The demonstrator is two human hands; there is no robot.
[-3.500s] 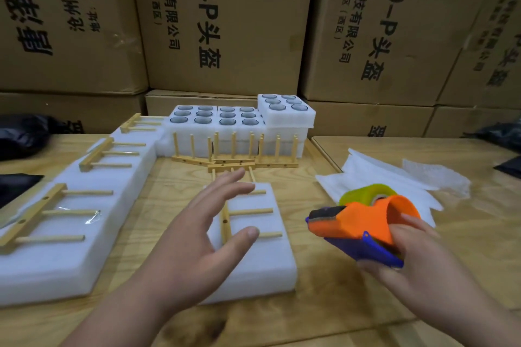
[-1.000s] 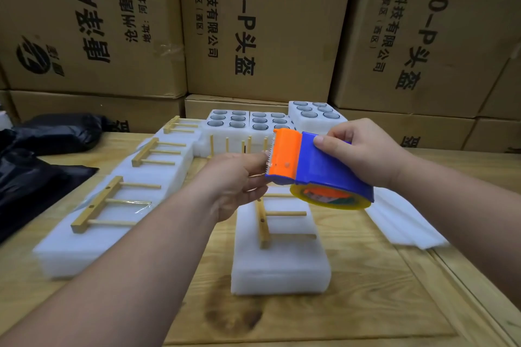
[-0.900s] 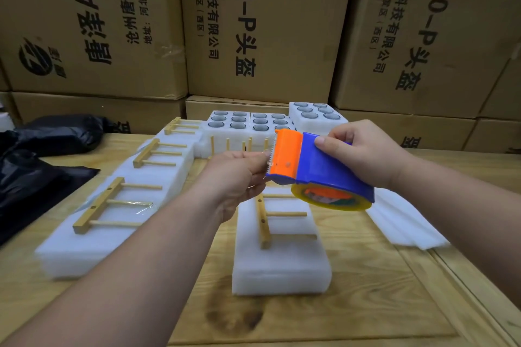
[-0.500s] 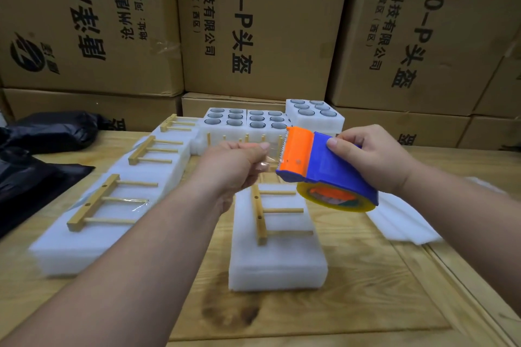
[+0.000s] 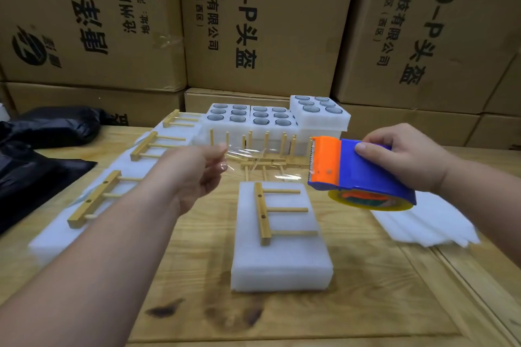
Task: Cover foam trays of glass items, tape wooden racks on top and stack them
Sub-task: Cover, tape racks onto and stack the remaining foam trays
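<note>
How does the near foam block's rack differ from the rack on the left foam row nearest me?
The center rack has no tape showing over it; the left rack seems to have clear film across it, though blur makes that unsure. The center rack's bar runs almost straight away from the camera; the left rack's bar slants. The center rack is fully visible; the left forearm hides the left rack's peg tips. Both are three-peg wooden racks lying flat on white foam.
</note>
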